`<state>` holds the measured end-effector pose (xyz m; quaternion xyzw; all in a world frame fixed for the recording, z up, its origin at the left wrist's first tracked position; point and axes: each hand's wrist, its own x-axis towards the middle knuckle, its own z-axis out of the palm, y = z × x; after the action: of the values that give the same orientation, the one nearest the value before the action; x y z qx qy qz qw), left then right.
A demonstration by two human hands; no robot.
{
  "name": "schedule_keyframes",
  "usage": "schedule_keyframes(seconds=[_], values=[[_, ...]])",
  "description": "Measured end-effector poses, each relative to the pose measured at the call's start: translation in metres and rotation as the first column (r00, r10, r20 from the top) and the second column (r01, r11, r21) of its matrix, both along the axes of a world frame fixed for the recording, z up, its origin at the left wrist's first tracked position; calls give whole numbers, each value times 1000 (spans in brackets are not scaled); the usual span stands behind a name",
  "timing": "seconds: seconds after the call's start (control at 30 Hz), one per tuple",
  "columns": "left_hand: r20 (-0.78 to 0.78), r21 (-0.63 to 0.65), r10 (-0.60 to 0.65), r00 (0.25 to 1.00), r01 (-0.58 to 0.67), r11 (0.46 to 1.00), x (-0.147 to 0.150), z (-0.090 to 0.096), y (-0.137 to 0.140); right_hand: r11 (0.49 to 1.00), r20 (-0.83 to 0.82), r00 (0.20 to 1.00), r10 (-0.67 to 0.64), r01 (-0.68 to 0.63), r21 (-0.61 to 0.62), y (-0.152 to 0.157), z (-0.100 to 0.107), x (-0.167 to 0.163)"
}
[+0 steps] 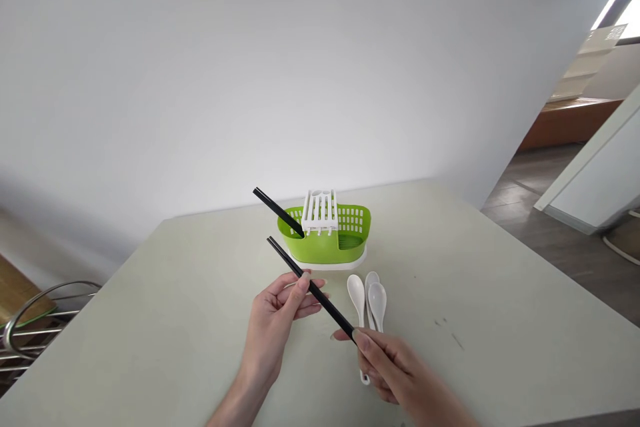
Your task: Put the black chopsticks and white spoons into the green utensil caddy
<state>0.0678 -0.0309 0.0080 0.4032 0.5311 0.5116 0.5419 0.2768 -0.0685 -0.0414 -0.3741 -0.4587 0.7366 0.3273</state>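
Black chopsticks lie slanted across both my hands, in front of a green utensil basket. My left hand pinches them near the upper-left part between thumb and fingers. At their lower-right end, my right hand grips them. The green basket has slotted walls, a white base and a white slatted rack across its top. More black chopsticks lean out of its left compartment. Three white spoons lie on the table right of the chopsticks, their handles partly hidden by my right hand.
The pale table meets a plain wall behind the basket. A metal wire rack stands beyond the table's left edge. Past the right edge are a dark floor and a white panel.
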Motion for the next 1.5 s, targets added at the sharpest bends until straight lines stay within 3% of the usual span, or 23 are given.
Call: schedule_keyframes(seconds=[0.53, 0.67, 0.77, 0.83, 0.93, 1.03, 1.1, 1.17, 1.33, 1.5], values=[[6, -3, 98, 995, -98, 995, -16, -8, -3, 987, 89, 993, 76, -87, 137, 4, -2, -3], [50, 48, 191, 980, -194, 980, -23, -4, 2, 982, 79, 989, 122, -131, 133, 6, -1, 7], [101, 167, 350, 931, -363, 917, -43, 13, 15, 986, 95, 995, 39, -54, 159, 10, -4, 31], [154, 274, 454, 878, -479, 834, -60, 30, 27, 979, 145, 984, -108, 79, 190, 14, -10, 53], [192, 428, 555, 810, -578, 695, -83, 55, 45, 902, 199, 889, -411, 365, 232, 19, -28, 85], [136, 533, 607, 783, -574, 622, -92, 71, 61, 800, 211, 773, -599, 561, 215, 23, -53, 106], [79, 560, 614, 785, -545, 625, -91, 72, 72, 755, 210, 725, -655, 623, 204, 24, -66, 111], [24, 562, 598, 801, -506, 654, -87, 68, 84, 744, 215, 713, -668, 634, 211, 24, -73, 112], [-80, 479, 544, 836, -446, 756, -76, 50, 106, 758, 258, 713, -651, 600, 255, 16, -72, 109], [-124, 434, 519, 846, -424, 795, -70, 39, 115, 791, 323, 723, -611, 547, 274, 10, -66, 107]])
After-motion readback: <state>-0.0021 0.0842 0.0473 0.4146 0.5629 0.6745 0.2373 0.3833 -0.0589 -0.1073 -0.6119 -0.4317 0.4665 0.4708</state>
